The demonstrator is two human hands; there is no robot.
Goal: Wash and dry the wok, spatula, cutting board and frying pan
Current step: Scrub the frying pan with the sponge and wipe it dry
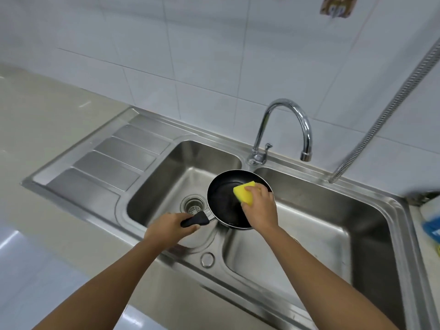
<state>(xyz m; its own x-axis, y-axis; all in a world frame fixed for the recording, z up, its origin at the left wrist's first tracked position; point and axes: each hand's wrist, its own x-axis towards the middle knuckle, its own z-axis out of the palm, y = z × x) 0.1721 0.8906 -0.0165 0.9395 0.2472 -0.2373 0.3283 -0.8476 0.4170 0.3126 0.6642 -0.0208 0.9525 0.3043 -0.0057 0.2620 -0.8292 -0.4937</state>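
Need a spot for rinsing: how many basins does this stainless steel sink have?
2: the left stainless steel basin, holding the round drain strainer, and the right basin, nearer the curved chrome tap's spout. None looks hidden.

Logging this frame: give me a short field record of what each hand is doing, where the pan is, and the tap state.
activity: scrubbing the inside of the frying pan
left hand: grips the pan's black handle
right hand: presses a yellow sponge against the pan's inside
pan position: held over the sink, roughly above the divider between its two bowls
faucet: spout toward the right bowl, no water seen running
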